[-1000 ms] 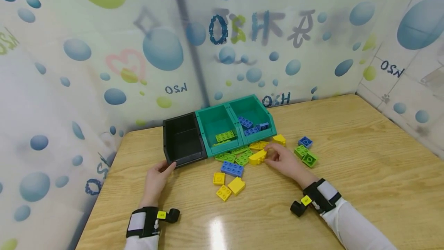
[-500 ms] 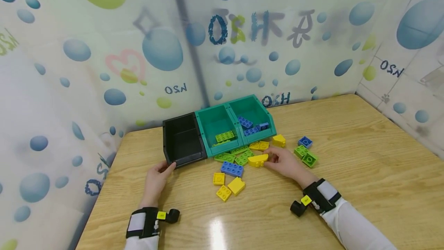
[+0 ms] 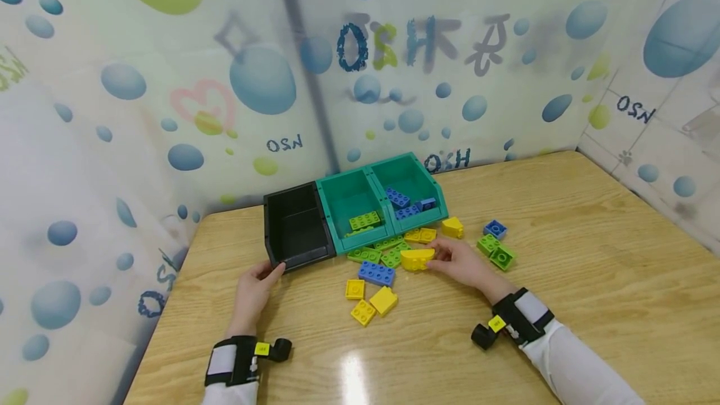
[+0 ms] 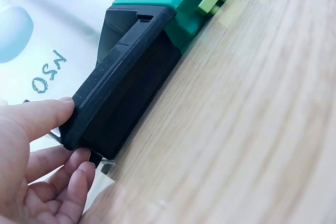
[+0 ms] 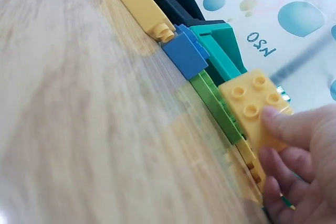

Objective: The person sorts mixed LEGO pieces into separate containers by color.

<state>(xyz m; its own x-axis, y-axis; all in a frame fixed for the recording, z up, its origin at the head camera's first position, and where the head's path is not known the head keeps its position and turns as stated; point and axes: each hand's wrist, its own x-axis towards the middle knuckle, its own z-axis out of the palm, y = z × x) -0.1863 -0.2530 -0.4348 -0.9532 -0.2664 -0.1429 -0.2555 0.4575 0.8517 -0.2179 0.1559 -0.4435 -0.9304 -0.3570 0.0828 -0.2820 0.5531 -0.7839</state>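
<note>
My right hand (image 3: 464,261) pinches a yellow curved toy brick (image 3: 417,259) between thumb and fingers, just in front of the bins. In the right wrist view, the studs of this yellow brick (image 5: 254,100) face the camera and my thumb presses beside them. My left hand (image 3: 254,289) grips the front left corner of a black bin (image 3: 300,233). Seen from the left wrist, the thumb lies on the rim of the black bin (image 4: 123,72) and the fingers curl below it. A teal bin (image 3: 351,192) with green bricks and another teal bin (image 3: 402,174) with blue bricks adjoin it.
Loose green bricks (image 3: 365,255), a blue brick (image 3: 377,274) and yellow bricks (image 3: 384,300) lie in front of the bins. Farther right are a small blue brick (image 3: 495,230) and green bricks (image 3: 500,257). A patterned curtain (image 3: 394,80) hangs behind the wooden table (image 3: 590,236).
The yellow curved brick has turned in my right fingers, from slanted to nearly level, and has shifted slightly. My left hand and the black bin have stayed put.
</note>
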